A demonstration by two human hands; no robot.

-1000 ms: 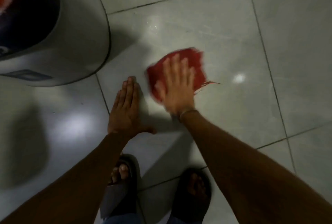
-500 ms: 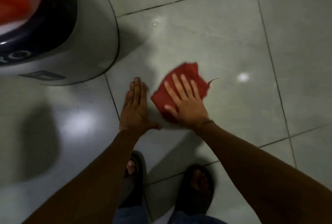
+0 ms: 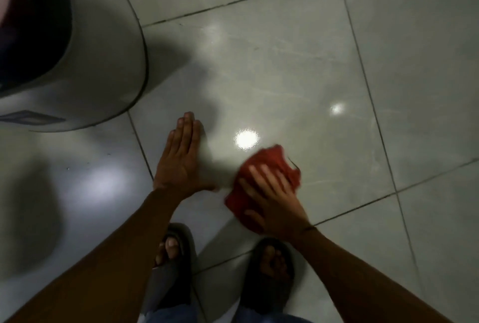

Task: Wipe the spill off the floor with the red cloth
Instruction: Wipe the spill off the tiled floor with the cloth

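**Glossy tiles, wipe under way**

Grey floor tiles (image 3: 298,76) gleam, no puddle plainly visible, so the wiping seems mid-course. My right hand (image 3: 272,201), fingers spread, presses the crumpled, frayed red cloth (image 3: 274,159) flat at five o'clock of centre; my left hand (image 3: 181,159), fingers together, braces at nine o'clock of it.

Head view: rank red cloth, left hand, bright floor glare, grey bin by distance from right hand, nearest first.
1. red cloth: directly under the right hand, pressed to the floor.
2. left hand: flat on the tile, just to its left.
3. bright floor glare: ahead, past the cloth's far edge; close call with the left hand.
4. grey bin: far upper left.
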